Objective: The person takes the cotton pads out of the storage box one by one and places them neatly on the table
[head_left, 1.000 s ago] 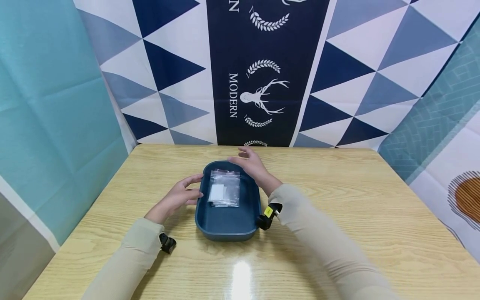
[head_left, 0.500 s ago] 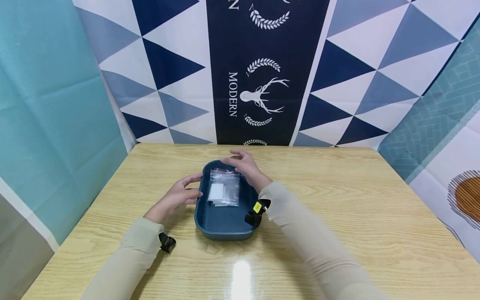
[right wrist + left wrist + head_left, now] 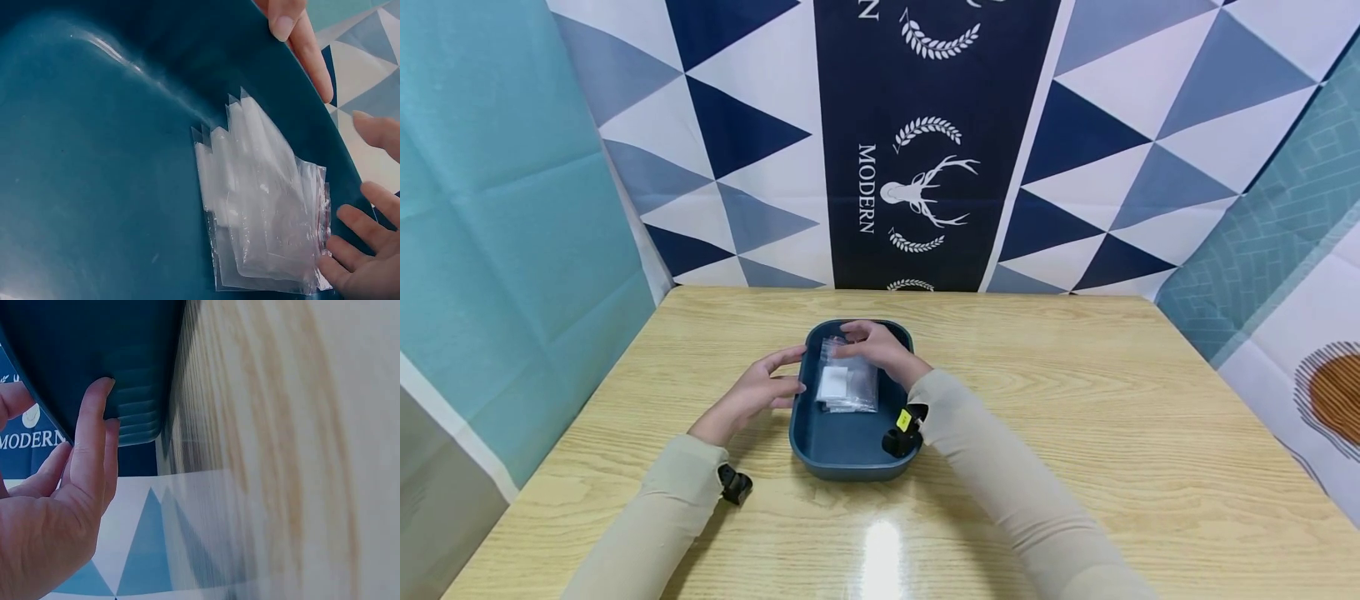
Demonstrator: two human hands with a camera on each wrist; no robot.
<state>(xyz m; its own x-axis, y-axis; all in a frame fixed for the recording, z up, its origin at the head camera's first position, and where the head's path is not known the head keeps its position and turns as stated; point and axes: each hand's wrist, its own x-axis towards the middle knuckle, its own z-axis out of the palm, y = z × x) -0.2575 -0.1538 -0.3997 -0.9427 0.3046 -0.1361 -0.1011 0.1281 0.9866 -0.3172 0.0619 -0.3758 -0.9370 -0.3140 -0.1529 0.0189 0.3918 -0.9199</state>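
A dark blue oblong plastic tray (image 3: pixel 850 446) stands on the table, holding a small stack of clear zip bags (image 3: pixel 859 392) with something white inside. My left hand (image 3: pixel 748 396) is at the tray's left side, its fingers spread against the outer wall, as the left wrist view shows with the hand (image 3: pixel 56 525) low on that wall. Over the far end of the tray, my right hand (image 3: pixel 883 348) reaches in above the top of the bags. In the right wrist view its loosely bent fingers (image 3: pixel 359 228) come right up to the zip edges, gripping nothing.
The wooden table (image 3: pixel 1075 400) extends on both sides of the tray. A patterned cloth (image 3: pixel 917 167) hangs behind its far edge, and a teal cloth (image 3: pixel 512 208) hangs at the left. Small black cameras are strapped to both wrists.
My right hand has moved from the tray's far right rim leftward and down, in over the bags. The left hand, tray and bags have kept their places.
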